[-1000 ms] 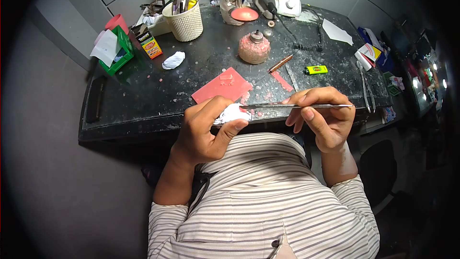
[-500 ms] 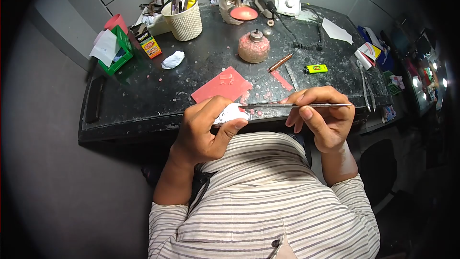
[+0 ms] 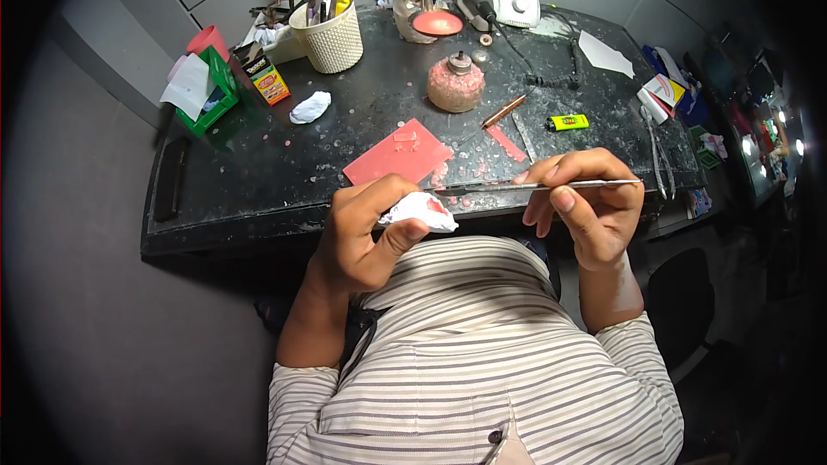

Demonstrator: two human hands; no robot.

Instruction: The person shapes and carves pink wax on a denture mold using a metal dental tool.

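Observation:
My left hand (image 3: 366,232) grips a white plaster dental cast (image 3: 424,213) between thumb and fingers. A patch of pinkish-red wax shows on the cast's upper right side. In my right hand (image 3: 599,207) is a thin metal wax carver (image 3: 517,187), held level like a pencil. Its tip reaches the upper edge of the cast; whether it touches I cannot tell. Just beyond my left hand lies a pink wax sheet (image 3: 388,159) with cut pieces on it. A narrow wax strip (image 3: 506,145) rests further right.
A spirit burner crusted with pink bits (image 3: 456,86) stands mid-table. Around it are a copper-coloured pointed tool (image 3: 504,110), a green lighter (image 3: 568,123) and another white lump (image 3: 310,108). A woven cup of tools (image 3: 332,41) and a green box (image 3: 207,95) stand at the left.
The carver and my right hand have moved slightly up and right. My left hand has turned the cast, so more of its wax patch shows.

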